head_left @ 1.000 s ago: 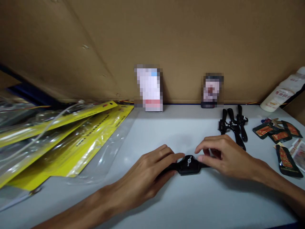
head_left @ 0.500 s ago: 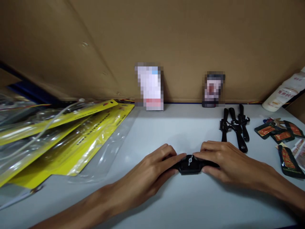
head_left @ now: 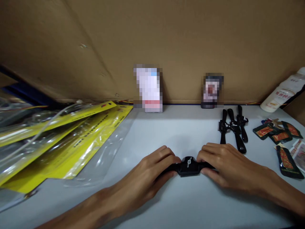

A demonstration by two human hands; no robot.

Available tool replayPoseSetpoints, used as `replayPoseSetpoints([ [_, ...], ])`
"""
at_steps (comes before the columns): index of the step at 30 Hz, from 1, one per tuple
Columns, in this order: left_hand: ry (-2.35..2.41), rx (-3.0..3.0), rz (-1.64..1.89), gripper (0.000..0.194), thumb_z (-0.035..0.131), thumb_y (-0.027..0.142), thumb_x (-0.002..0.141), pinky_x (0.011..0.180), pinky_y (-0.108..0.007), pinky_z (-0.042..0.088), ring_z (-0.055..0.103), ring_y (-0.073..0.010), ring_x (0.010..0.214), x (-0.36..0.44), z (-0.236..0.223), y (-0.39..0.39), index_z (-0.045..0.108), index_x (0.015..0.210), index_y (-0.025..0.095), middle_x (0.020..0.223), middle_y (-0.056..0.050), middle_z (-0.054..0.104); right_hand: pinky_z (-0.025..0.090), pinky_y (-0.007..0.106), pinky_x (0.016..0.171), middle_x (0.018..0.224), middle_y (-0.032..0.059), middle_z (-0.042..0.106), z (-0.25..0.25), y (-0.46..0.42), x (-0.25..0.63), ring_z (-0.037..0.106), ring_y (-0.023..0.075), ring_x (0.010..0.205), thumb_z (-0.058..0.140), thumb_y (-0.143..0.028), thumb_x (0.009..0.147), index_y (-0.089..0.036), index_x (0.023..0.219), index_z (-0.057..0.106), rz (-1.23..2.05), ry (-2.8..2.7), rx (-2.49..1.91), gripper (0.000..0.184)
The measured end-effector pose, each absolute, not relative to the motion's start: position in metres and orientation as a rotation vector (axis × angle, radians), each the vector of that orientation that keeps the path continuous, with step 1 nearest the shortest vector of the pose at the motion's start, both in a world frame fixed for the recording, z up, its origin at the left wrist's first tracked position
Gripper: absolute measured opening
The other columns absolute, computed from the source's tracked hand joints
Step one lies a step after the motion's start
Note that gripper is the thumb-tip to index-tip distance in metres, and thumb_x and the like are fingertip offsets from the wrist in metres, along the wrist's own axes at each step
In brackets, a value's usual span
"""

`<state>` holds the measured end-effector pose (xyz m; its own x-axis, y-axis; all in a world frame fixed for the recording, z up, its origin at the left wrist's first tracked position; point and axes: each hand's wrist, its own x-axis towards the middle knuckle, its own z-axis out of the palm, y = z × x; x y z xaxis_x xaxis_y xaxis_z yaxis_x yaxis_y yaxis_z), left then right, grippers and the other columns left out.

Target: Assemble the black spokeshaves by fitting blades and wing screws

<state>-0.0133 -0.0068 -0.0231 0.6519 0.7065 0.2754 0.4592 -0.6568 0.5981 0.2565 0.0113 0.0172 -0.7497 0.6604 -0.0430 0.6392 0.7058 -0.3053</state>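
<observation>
Flat lies the black watch (silver centre stud).

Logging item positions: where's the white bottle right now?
The white bottle lies tilted at the far right of the head view, against the cardboard wall, just behind the dark sachets.

The watch is black with a small silver mark on its face. The straps are black, the tabletop pale grey. The packets are yellow and clear, the sachets dark green with red-orange labels, the bottle white with red print, the wall brown cardboard.
</observation>
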Motion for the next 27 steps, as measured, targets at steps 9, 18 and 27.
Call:
replayPoseSetpoints([
  [9, 0.897, 2.401, 0.69, 0.022, 0.051, 0.008, 0.103, 0.074, -0.027, 0.053, 0.061, -0.017, 0.088, -0.013, -0.021, -0.008, 0.061, 0.115, 0.024, 0.101, -0.002, 0.063, 0.041, 0.033, 0.071, 0.095, 0.0042, 0.067, 0.02, 0.012, 0.254, 0.062, 0.0204, 0.084, 0.07, -0.014, 0.091, -0.018, 0.098, 0.064, 0.489, -2.832, -1.107, 0.01],
  [18, 0.917, 2.371, 0.679, 0.025, 0.052, 0.011, 0.104, 0.076, -0.029, 0.054, 0.062, -0.0182, 0.088, -0.014, -0.023, -0.009, 0.06, 0.122, 0.025, 0.103, -0.002, 0.063, 0.044, 0.033, 0.072, 0.097, 0.0044, 0.069, 0.022, 0.009, 0.258, 0.064, 0.0199, 0.083, 0.067, -0.021, 0.095, -0.018, 0.108, 0.067, 0.522, -2.692, -1.085, 0.013],
  [27, 0.905, 2.37, 0.712, 0.022, 0.052, 0.01, 0.103, 0.074, -0.029, 0.052, 0.061, -0.0186, 0.087, -0.011, -0.023, -0.008, 0.06, 0.119, 0.024, 0.101, -0.002, 0.062, 0.039, 0.032, 0.061, 0.087, 0.0062, 0.064, 0.001, 0.005, 0.241, 0.058, 0.0199, 0.076, 0.05, -0.027, 0.107, -0.016, 0.099, 0.068, 0.153, -2.625, -0.841, 0.023],
])
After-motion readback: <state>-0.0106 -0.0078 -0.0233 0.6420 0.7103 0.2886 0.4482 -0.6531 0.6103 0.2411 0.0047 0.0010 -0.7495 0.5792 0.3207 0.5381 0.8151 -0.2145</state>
